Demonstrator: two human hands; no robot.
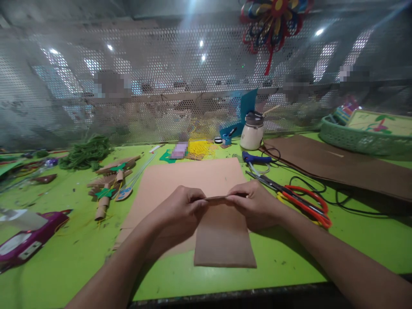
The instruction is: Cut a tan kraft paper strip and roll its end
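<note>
Between my two hands is a strip of brown paper point(223, 240), its far end raised and folded over into a narrow edge. My left hand point(186, 206) pinches the left end of that fold with thumb and fingers. At the right end, my right hand point(254, 201) grips the same fold. The near part of the strip hangs down toward the green table point(170, 283). Beneath my hands lies a larger sheet of light brown paper point(193, 171). Red-handled scissors point(305, 204) rest just right of my right hand, with a blue glue gun point(257, 159) behind them.
Paper figures with green stars point(104, 193) and a purple power strip point(32, 236) lie at left. A white jar point(251, 133) stands at the back. Brown sheets point(337, 163), a black cable point(344, 204) and a green basket point(363, 139) occupy the right. A perforated metal screen point(154, 77) closes the back.
</note>
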